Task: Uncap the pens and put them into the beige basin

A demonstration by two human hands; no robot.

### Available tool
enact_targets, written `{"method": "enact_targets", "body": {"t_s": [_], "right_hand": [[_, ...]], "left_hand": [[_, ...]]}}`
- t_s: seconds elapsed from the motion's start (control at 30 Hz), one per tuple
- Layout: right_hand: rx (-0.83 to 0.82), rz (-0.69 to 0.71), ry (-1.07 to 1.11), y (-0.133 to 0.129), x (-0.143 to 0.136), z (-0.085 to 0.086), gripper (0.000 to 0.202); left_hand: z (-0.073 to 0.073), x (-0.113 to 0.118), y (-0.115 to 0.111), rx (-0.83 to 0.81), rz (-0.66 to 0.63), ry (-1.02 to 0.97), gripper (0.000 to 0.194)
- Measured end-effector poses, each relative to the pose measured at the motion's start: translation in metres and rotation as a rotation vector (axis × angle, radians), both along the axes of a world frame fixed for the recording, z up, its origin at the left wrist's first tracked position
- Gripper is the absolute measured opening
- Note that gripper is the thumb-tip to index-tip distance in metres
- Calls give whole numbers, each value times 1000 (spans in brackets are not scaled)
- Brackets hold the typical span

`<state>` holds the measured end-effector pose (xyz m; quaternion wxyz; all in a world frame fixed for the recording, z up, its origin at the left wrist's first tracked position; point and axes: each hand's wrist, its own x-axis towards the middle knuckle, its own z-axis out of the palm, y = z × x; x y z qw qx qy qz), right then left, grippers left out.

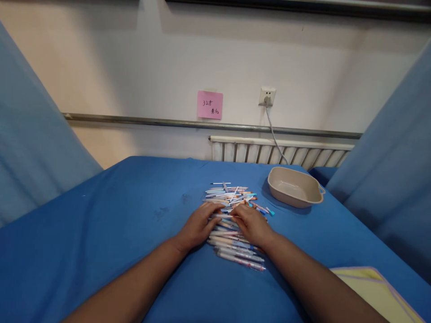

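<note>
Many pens [235,246] lie side by side on the blue cloth, forming a long pile in front of me. My left hand [201,223] is at the pile's left side, its fingers and thumb closed round the left end of a pale pen [222,216]. From the right, my right hand [252,223] pinches the other end of that pen. Behind my hands, more pens and thin sticks [232,194] lie loosely crossed, some with blue or orange ends. The nearer pens are in a neater row.
A beige basin [294,187] stands at the back right of the blue-covered table [134,202]. Yellow cloth [373,289] lies at the front right. Behind the table are a radiator [252,152], a wall socket with a cable, and a pink note. Blue curtains hang on both sides.
</note>
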<state>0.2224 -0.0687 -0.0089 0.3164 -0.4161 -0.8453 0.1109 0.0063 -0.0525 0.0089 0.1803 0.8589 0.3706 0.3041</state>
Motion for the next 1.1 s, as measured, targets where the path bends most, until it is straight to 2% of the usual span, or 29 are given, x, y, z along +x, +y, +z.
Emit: {"method": "enact_targets", "body": {"t_s": [0.2,0.27,0.4,0.5,0.57,0.67,0.9,0.97,1.1], "right_hand": [[-14,6,-29,2,0,-1,10],[-12,-5,-23,2,0,-1,10],[-7,-11,-2,0,-1,-1,9],[-16,-24,2,2,2,0,10],[-16,-57,6,5,6,0,11],[-16,-115,-6,11,14,-3,11],[-62,-379,-62,15,16,-5,16],[-64,-371,-42,13,12,-4,18],[-102,-224,-109,8,2,-1,15]], "left_hand": [[1,2,0,-159,93,51,34],[2,2,0,-112,82,2,34],[1,3,-3,-18,-10,-56,46],[-1,2,-1,-42,68,-47,35],[-4,-1,3,-90,146,-33,32],[-9,-5,11,-143,195,-24,32],[-17,-7,21,-67,161,-35,28],[-16,-5,19,-52,149,-27,27],[-16,1,15,-50,128,11,27]]}}
